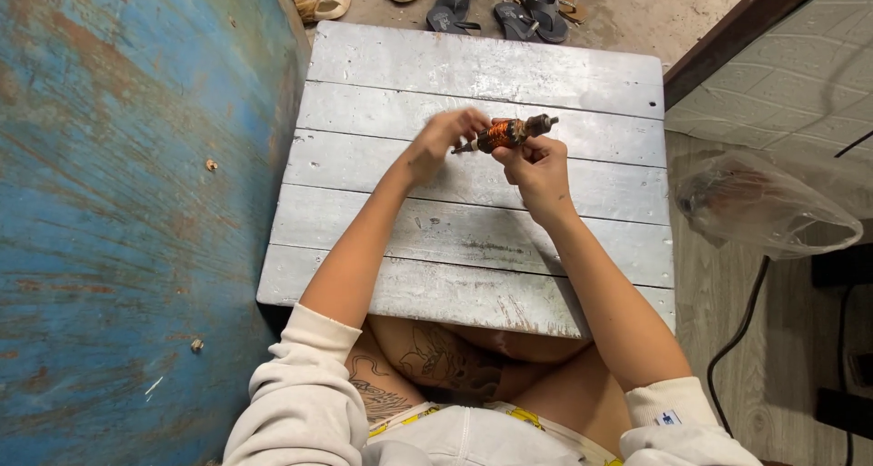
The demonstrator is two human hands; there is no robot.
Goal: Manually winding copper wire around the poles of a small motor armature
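Nearest the camera are the person's rolled cream sleeves and bare forearms, reaching out over a grey painted plank table [473, 275]. Above its middle boards both hands meet on a small motor armature [506, 132] with copper-coloured windings, held in the air clear of the wood. The right hand [538, 168] is clamped around it from below, fingers curled on the wound core. The left hand [443, 137] pinches the thin shaft tip at the 9 o'clock end.

The armature's long axis lies nearly level, running from about 8 o'clock to 2 o'clock; the thicker dark end points toward 2 o'clock, the slim shaft toward the left hand.

The risk, as I judge it: the grip is on the windings, so hard squeezing or twisting could scrape the fine wire, and a slip would drop it onto the planks.

Farther off, at 3 o'clock, a clear plastic bag [764, 207] lies beside black cables [738, 325]; at 12 o'clock sandals [496, 2] sit on the floor.
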